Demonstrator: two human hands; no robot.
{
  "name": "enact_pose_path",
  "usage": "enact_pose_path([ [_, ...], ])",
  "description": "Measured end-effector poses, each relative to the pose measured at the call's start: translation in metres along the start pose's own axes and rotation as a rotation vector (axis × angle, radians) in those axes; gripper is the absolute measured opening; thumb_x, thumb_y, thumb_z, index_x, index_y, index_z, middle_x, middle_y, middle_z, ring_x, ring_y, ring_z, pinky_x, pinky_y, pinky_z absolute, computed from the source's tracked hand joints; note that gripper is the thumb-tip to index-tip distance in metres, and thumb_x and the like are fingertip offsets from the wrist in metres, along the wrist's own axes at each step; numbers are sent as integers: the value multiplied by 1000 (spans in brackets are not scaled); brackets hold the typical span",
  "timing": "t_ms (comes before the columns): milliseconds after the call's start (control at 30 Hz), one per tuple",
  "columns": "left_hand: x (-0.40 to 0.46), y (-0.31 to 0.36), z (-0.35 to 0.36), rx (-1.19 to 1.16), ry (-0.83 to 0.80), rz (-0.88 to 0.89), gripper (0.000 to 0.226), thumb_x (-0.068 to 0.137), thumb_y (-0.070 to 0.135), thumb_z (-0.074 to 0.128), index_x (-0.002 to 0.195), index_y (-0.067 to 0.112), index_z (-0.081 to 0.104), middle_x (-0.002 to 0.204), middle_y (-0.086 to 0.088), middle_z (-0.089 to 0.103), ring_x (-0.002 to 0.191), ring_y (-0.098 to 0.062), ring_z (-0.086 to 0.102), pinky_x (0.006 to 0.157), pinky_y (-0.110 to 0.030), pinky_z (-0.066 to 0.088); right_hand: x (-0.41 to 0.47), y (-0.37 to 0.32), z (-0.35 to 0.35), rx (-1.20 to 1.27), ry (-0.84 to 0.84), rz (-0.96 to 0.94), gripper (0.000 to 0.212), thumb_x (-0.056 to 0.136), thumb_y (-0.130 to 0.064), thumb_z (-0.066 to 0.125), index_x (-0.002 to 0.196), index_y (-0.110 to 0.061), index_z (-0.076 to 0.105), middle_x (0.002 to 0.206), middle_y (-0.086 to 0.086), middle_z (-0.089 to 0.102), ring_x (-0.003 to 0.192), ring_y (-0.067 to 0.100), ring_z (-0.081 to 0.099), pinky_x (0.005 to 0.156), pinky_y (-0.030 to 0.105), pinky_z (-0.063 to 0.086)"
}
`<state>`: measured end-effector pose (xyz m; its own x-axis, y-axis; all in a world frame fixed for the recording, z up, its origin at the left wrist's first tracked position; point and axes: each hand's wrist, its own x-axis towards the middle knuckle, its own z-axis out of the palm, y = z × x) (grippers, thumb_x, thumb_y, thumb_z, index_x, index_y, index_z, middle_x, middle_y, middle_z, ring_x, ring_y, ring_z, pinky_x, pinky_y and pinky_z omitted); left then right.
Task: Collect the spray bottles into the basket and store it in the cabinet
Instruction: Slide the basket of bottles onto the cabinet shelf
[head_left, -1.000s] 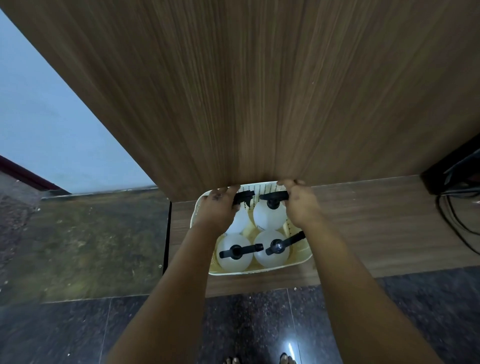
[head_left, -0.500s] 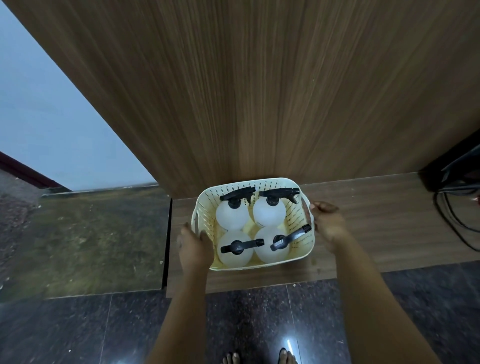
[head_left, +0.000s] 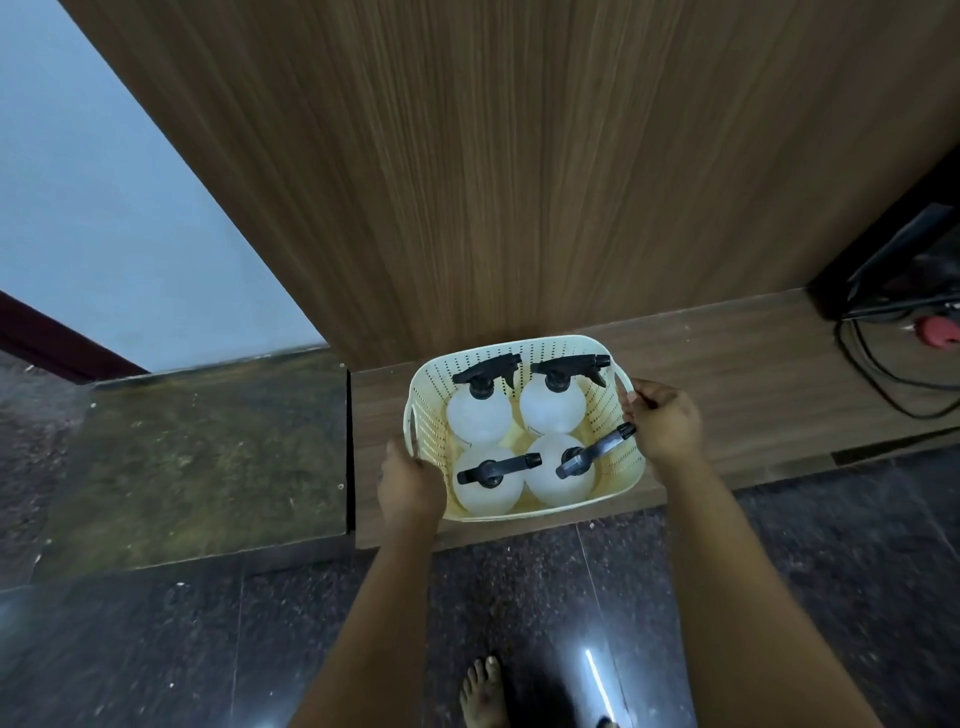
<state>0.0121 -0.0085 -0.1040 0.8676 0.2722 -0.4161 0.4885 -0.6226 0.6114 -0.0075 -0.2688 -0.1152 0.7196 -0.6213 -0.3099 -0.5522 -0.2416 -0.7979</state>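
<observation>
**Both hands grip the filled basket at the wooden ledge**

The left hand (head_left: 410, 486) is closed on the left side of the basket (head_left: 618, 470), near its front corner, with the fingers curled around the rim. The right hand (head_left: 662, 421) is closed on the right side, where a handle slot is, and its fingers hook over the edge there. Both forearms come up from the bottom of the frame, almost straight, and they open a little so that the basket is between them.

The basket is in the lower centre of the frame, over a low wooden ledge (head_left: 753, 374) that runs to the right. I cannot tell if it rests on the ledge or is held just above it. Inside stand four spray bottles (head_left: 480, 415), white with black trigger heads, two at the back and two at the front. No other bottle shows outside the basket, so I judge that the collecting part is done.

What is left is the storing. A big wooden panel (head_left: 519, 182) fills the upper centre of the frame; it may be the cabinet, but no open compartment is visible, so the basket is not yet put away. A bare foot (head_left: 483, 691) shows on the dark floor at the bottom.
</observation>
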Motion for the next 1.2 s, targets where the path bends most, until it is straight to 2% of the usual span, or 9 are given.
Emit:
enact_pose_path([
  [167, -52, -32, 6, 44, -1, -26, 31, 91, 1, 35, 120, -1, 46, 117, -23, 57, 109, -40, 53, 79, -40, 40, -43, 22, -21, -89, -54, -3, 23, 93, -10, 51, 100, -7, 73, 87, 10, 69, 82, 23, 60, 77, 31, 48],
  [300, -101, -65, 15, 41, -1, 23, 30, 92, -1, 36, 119, -3, 48, 112, -24, 59, 104, -40, 53, 74, -37, 37, -77, 53, -48, -80, -41, 5, 22, 92, -13, 53, 96, -8, 74, 91, 13, 74, 83, 26, 64, 75, 31, 49],
  [400, -138, -85, 19, 15, 12, 69, 26, 91, -1, 37, 113, -1, 52, 105, -19, 61, 95, -34, 54, 72, -35, 38, -105, 85, -69, -65, -54, 32, 22, 92, -9, 53, 101, -2, 73, 84, 12, 70, 78, 21, 61, 66, 21, 48],
  [533, -170, -122, 30, 34, -23, 52, 23, 92, 1, 38, 110, 1, 52, 98, -15, 58, 91, -32, 53, 70, -34, 38, -133, 135, -79, -104, -98, 102, 23, 92, -11, 53, 102, -4, 72, 94, 16, 74, 83, 28, 67, 81, 36, 55],
  [633, -180, -150, 42, 71, -57, 3, 23, 92, 1, 39, 111, 1, 51, 96, -10, 52, 98, -35, 54, 73, -34, 38, -148, 169, -73, -155, -128, 131, 24, 91, -19, 54, 101, -9, 74, 95, 18, 75, 86, 31, 68, 81, 41, 56],
  [767, -173, -185, 70, 92, -96, -76, 27, 91, 2, 40, 116, 1, 51, 111, -20, 58, 102, -37, 54, 81, -41, 45, -155, 199, -59, -218, -154, 184, 24, 92, -20, 55, 103, -8, 73, 102, 14, 74, 95, 29, 67, 75, 25, 43],
  [967, -133, -215, 125, 150, -176, -158, 30, 93, 4, 38, 122, 1, 46, 124, -22, 56, 112, -39, 54, 82, -39, 43, -109, 231, -16, -290, -212, 211, 29, 94, -13, 47, 113, -2, 66, 115, 21, 67, 104, 37, 62, 80, 32, 46],
  [1067, -93, -222, 155, 169, -174, -172, 33, 93, 7, 38, 126, 5, 44, 127, -21, 55, 116, -41, 54, 90, -45, 45, -80, 239, 10, -346, -179, 255, 30, 95, -5, 44, 120, 7, 55, 125, 21, 58, 116, 38, 55, 92, 39, 46],
  [1200, -34, -228, 190, 127, -162, -134, 42, 92, 14, 39, 134, 16, 41, 127, -19, 57, 114, -41, 55, 89, -44, 46, -38, 254, 52, -395, -190, 250, 42, 95, -3, 41, 135, 7, 39, 142, 25, 42, 131, 37, 42, 106, 39, 36],
])
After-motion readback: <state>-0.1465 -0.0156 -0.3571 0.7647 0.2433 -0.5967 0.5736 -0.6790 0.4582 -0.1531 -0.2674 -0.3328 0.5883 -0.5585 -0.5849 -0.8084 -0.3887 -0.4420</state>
